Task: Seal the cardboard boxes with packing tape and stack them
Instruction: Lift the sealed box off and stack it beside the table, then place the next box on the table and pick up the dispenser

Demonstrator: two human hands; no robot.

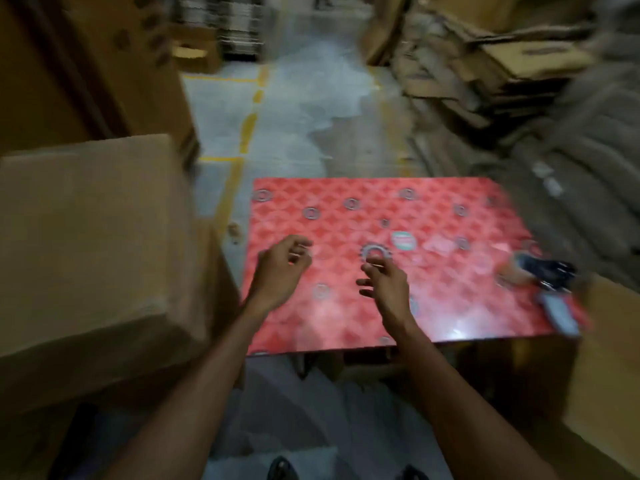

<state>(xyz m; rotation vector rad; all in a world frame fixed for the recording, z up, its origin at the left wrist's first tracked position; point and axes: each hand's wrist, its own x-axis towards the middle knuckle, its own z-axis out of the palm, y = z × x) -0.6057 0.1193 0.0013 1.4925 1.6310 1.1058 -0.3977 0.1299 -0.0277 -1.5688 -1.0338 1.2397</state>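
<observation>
Heavy motion blur is affecting the whole view. The glossy red tabletop with a diamond pattern (450, 289) is carrying grey ring emblems and one round green-and-white sticker (403, 240), whose lettering is blurring beyond reading.

The left hand (282, 268) is hanging over the tabletop's near left part, fingers loosely curled, with nothing visible in its grasp. The right hand (384, 282) is hanging near it, fingers loosely bent and slightly spread, also holding nothing visible.

The large plain brown cardboard box (86, 237) is standing just left of the table, top closed and left side cut off by the frame. Tape on it cannot be made out.

A dark object (543, 268) is lying at the tabletop's right edge, too blurred to identify. Flattened brown cardboard sheets (502, 64) are lying piled at upper right.
</observation>
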